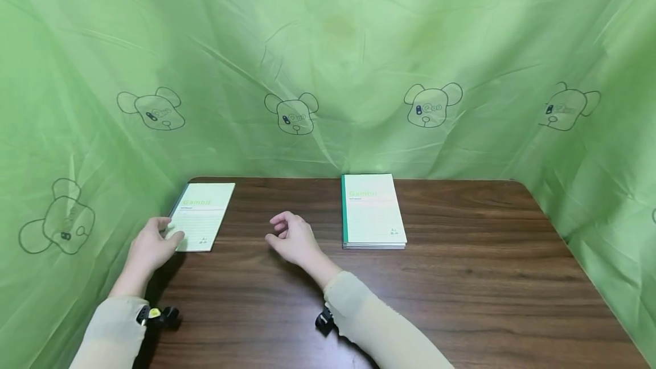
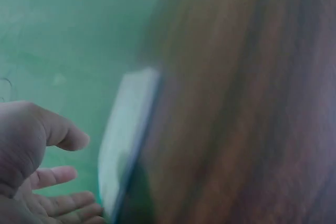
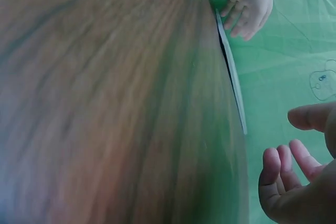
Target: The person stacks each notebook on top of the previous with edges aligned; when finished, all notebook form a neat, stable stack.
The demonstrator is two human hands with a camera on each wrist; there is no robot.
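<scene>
At the left of the table lies a pale green notebook (image 1: 205, 215) with a dark spine on its left side. My left hand (image 1: 154, 246) is at its near left corner, thumb and fingers apart; whether they touch the cover I cannot tell. In the left wrist view the same notebook (image 2: 128, 135) appears beyond the loosely spread fingers (image 2: 58, 203). My right hand (image 1: 294, 238) hovers over the table between that notebook and a stack of similar notebooks (image 1: 374, 209) with a green spine. Its fingers (image 3: 286, 182) are loosely bent and hold nothing.
The brown wooden table (image 1: 461, 278) has rounded far corners. Green cloth (image 1: 359, 44) printed with bear heads hangs behind it and at both sides, close to the left edge by the notebook. A black wrist camera (image 1: 166, 318) sits on the left sleeve.
</scene>
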